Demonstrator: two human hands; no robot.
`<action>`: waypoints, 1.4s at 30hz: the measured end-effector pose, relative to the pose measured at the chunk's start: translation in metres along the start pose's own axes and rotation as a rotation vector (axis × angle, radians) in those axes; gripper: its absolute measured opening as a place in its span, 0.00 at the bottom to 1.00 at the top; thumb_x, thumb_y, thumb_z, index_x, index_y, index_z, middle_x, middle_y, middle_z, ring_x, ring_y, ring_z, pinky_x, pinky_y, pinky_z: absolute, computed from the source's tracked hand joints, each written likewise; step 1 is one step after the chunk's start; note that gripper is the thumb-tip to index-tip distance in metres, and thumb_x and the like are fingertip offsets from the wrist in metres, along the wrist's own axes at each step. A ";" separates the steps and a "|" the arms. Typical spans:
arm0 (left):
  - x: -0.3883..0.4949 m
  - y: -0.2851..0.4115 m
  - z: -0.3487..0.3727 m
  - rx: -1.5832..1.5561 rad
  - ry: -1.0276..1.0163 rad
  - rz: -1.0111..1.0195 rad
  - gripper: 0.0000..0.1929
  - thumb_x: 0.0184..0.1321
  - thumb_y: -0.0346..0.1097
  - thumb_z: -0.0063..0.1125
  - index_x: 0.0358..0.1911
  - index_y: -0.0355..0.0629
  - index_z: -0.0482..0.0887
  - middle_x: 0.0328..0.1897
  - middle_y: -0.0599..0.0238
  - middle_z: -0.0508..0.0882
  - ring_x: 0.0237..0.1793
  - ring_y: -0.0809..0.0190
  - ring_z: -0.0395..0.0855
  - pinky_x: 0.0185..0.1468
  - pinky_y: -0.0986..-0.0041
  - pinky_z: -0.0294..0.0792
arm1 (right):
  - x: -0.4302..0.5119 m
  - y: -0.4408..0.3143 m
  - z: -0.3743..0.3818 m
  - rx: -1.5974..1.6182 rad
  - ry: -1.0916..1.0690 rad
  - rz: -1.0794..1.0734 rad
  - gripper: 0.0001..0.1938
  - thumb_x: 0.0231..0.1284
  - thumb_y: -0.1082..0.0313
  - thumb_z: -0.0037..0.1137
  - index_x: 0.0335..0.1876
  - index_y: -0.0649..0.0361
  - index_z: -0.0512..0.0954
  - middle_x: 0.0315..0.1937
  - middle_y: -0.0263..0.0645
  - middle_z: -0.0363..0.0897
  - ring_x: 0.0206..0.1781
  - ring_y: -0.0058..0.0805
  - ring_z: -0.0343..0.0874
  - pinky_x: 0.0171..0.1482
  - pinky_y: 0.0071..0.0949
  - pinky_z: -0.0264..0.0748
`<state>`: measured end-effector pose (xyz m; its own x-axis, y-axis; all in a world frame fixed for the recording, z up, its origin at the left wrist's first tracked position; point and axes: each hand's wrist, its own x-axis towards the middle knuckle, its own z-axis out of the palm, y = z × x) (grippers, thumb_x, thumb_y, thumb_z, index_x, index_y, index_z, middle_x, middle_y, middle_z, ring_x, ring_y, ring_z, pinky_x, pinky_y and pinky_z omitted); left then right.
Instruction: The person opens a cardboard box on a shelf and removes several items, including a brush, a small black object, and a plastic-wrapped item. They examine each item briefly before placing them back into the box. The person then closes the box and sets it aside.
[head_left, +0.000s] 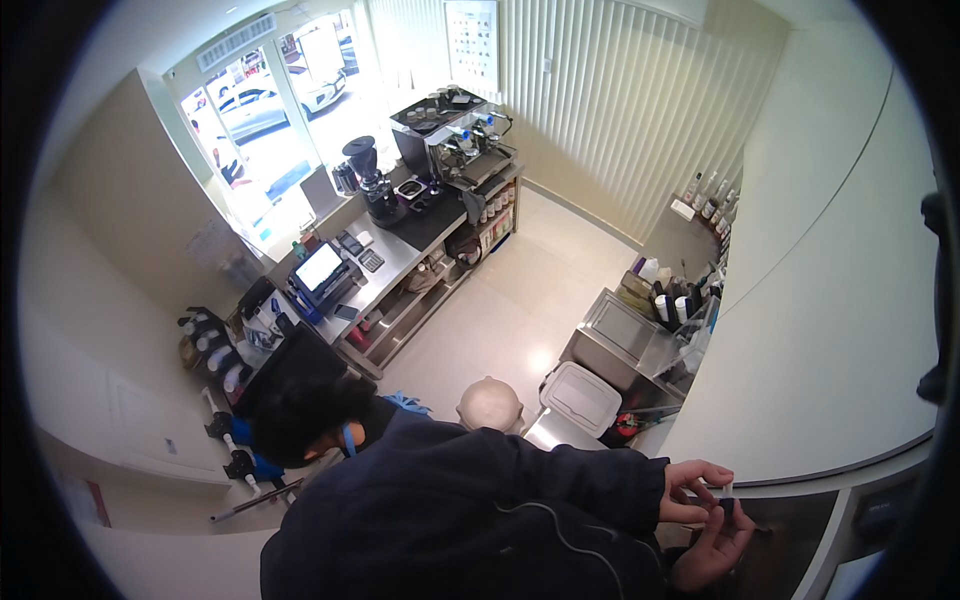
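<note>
My left hand (694, 491), coming out of a navy jacket sleeve (615, 480), reaches to the right. Below it, my right hand (716, 551) points upward. Between the two sets of fingertips is a small dark item with a slim pale tip (727, 491). The dark part rests in my right fingers, and my left fingers are at the pale tip. What the item is, I cannot tell. Both hands are over a dark brown surface (795, 517) beside a white wall.
A person's dark-haired head (315, 416) is close on my left. Ahead stand a beige dome-shaped thing (490, 405) and a grey lidded bin (581, 397). A steel counter (390, 277) carries a touchscreen till (321, 268), a coffee grinder (375, 184) and an espresso machine (454, 135).
</note>
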<state>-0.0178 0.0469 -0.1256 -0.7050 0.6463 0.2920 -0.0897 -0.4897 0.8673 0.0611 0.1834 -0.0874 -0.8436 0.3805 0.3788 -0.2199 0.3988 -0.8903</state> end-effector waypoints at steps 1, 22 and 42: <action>0.000 0.001 0.000 0.007 0.007 -0.011 0.30 0.59 0.32 0.62 0.65 0.47 0.64 0.73 0.57 0.62 0.58 0.60 0.76 0.51 0.72 0.72 | 0.000 0.001 -0.001 -0.003 -0.006 0.006 0.14 0.66 0.67 0.57 0.50 0.68 0.71 0.37 0.43 0.81 0.36 0.27 0.79 0.37 0.21 0.75; 0.007 0.001 0.002 0.035 0.016 -0.074 0.29 0.63 0.33 0.58 0.67 0.44 0.62 0.68 0.60 0.67 0.56 0.61 0.77 0.51 0.71 0.72 | 0.002 -0.004 -0.001 0.167 -0.052 0.145 0.11 0.69 0.71 0.51 0.52 0.64 0.69 0.44 0.40 0.74 0.46 0.24 0.75 0.48 0.22 0.73; 0.005 0.001 -0.005 0.241 -0.013 0.049 0.29 0.60 0.28 0.50 0.67 0.44 0.64 0.61 0.60 0.73 0.61 0.61 0.71 0.58 0.69 0.67 | -0.005 0.007 -0.004 0.141 0.044 0.029 0.10 0.68 0.71 0.49 0.51 0.63 0.69 0.36 0.38 0.75 0.38 0.20 0.74 0.44 0.20 0.71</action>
<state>-0.0253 0.0467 -0.1257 -0.6951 0.6335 0.3400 0.1163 -0.3676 0.9227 0.0656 0.1872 -0.0945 -0.8290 0.4273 0.3607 -0.2653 0.2674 -0.9264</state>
